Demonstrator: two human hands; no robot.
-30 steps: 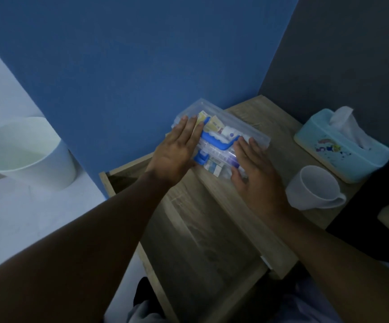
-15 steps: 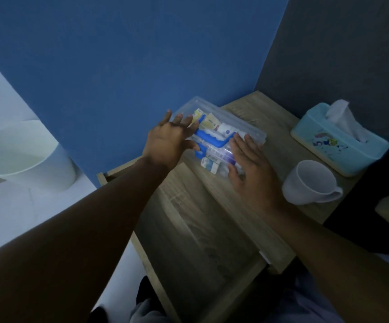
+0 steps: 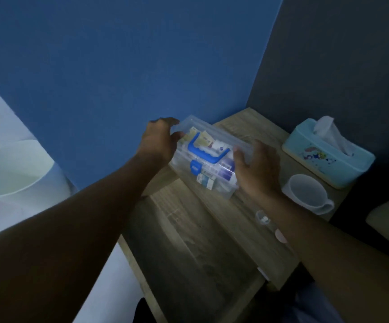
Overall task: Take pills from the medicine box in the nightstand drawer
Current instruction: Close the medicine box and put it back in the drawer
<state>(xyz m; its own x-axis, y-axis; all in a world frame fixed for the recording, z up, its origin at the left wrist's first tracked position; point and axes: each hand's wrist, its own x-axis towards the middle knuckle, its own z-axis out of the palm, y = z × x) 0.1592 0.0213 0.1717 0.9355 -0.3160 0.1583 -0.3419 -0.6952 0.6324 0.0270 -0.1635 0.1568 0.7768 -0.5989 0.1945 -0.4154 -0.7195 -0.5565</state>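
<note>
A clear plastic medicine box (image 3: 208, 166) with a blue handle and blue front latch rests on the wooden nightstand top (image 3: 247, 201), tilted, with packets and small cartons visible inside. My left hand (image 3: 159, 141) grips its left end, fingers curled over the far corner. My right hand (image 3: 258, 170) holds its right end, thumb on the lid. The open drawer (image 3: 188, 252) lies below the box and looks bare inside. Two small pale objects (image 3: 262, 217) lie on the nightstand top by my right wrist; I cannot tell what they are.
A white mug (image 3: 307, 193) stands just right of my right hand. Behind it sits a light blue tissue box (image 3: 326, 152) against the dark wall. A white bucket (image 3: 9, 173) stands on the floor at the left. The blue wall is close behind the box.
Both hands have moved from lying flat on the lid to gripping the two ends of the box. The box has shifted and its handle now shows fully.
</note>
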